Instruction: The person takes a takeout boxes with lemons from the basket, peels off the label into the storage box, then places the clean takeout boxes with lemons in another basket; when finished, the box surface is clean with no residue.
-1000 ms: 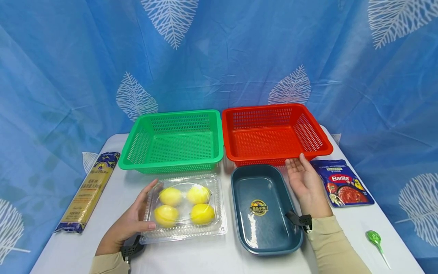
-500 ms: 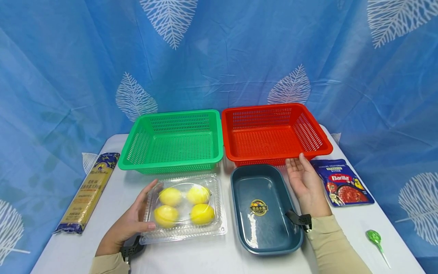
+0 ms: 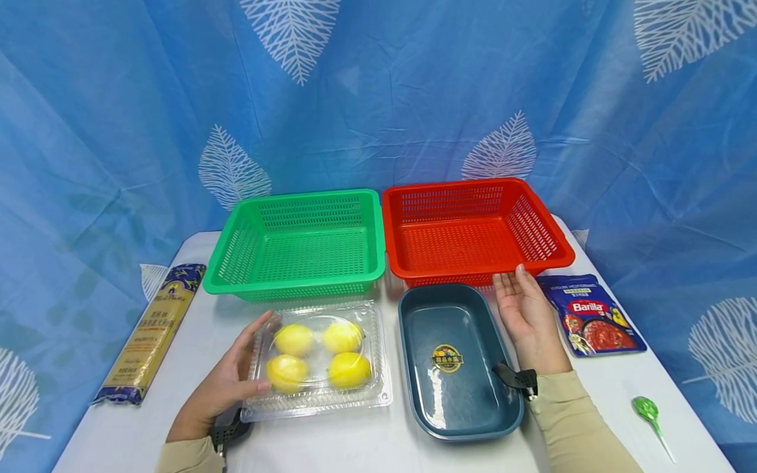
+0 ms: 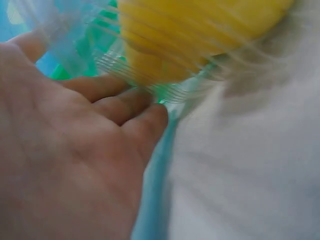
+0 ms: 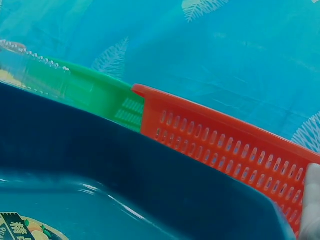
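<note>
In the head view a clear plastic clamshell box (image 3: 378, 387) of several lemons (image 3: 349, 370) lies on the table, left of centre. My left hand (image 3: 223, 384) is at its left side, fingers spread and loosely bent, thumb over the front left edge. The left wrist view shows the fingers close against the ridged plastic; whether they bear on it I cannot tell. A dark blue oblong dish (image 3: 467, 401) with a fruit sticker stands to the right. Beside its right rim my right hand (image 3: 529, 322) lies palm up, relaxed and holding nothing, fingertips near the red basket (image 3: 485, 270).
A green basket (image 3: 296, 287) stands behind the lemons, against the red one. At far left lies a spaghetti packet (image 3: 152, 335). On the right are a blue Barilla sauce pouch (image 3: 594, 318) and a green lollipop (image 3: 646, 408). A blue leaf-patterned curtain (image 3: 378, 98) hangs behind.
</note>
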Demonstrator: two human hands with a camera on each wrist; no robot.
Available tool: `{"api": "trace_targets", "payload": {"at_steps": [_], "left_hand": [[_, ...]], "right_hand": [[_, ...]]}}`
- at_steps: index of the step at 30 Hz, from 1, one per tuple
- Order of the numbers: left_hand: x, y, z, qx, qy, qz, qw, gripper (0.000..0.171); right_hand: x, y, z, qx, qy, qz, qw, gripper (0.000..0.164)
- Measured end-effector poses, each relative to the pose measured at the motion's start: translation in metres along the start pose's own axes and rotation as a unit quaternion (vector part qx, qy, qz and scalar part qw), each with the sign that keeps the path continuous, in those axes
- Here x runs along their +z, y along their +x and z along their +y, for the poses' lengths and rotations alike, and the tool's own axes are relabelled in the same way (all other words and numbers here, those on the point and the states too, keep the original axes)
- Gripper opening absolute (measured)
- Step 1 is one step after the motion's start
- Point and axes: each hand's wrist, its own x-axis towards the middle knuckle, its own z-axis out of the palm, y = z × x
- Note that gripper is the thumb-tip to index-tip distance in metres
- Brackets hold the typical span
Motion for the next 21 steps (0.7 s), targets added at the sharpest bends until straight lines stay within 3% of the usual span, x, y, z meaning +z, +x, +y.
{"api": "trace_targets", "payload": {"at_steps": [15,21], "left_hand": [[0.015,0.007,0.003,0.003,0.055,0.112,0.9921,0.083],[0.018,0.005,0.008,-0.018,0.036,0.142,0.989,0.081]], "right_hand": [[-0.002,-0.001,0.001,-0.013,-0.016,-0.02,1.0,0.037],[-0.002,0.0,0.001,-0.013,-0.019,-0.014,1.0,0.038]]}}
